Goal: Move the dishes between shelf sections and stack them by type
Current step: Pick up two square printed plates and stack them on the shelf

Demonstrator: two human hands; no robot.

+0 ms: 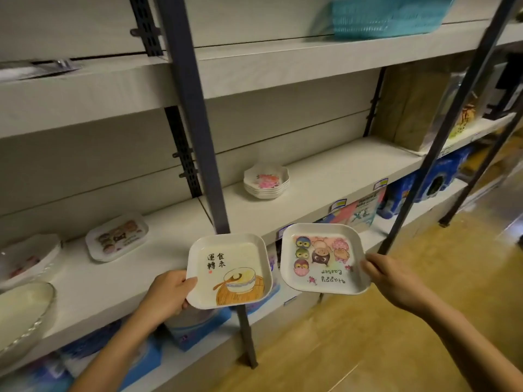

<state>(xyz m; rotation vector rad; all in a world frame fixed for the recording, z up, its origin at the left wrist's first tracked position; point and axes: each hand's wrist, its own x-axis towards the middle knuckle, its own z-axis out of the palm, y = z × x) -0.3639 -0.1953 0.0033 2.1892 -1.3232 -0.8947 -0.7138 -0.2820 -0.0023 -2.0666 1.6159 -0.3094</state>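
2 square white picture plates [229, 271] in hands [167, 292]

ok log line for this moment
left hand: holds square bowl-print plate | right hand: holds square owl-print plate | both off white shelf

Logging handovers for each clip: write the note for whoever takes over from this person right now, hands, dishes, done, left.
Left hand: holds the square plate with the bowl drawing by its left edge.
Right hand: holds the square Happy Easter plate by its right edge.
Both plates are in the air in front of the shelf.
Done, as it looks: a stack of flower-print dishes stands in the right section.
Left: a square cartoon plate lies alone in the left section, with a glass dish and other blurred dishes beside it. The held square plates probably belong in one stack with it.
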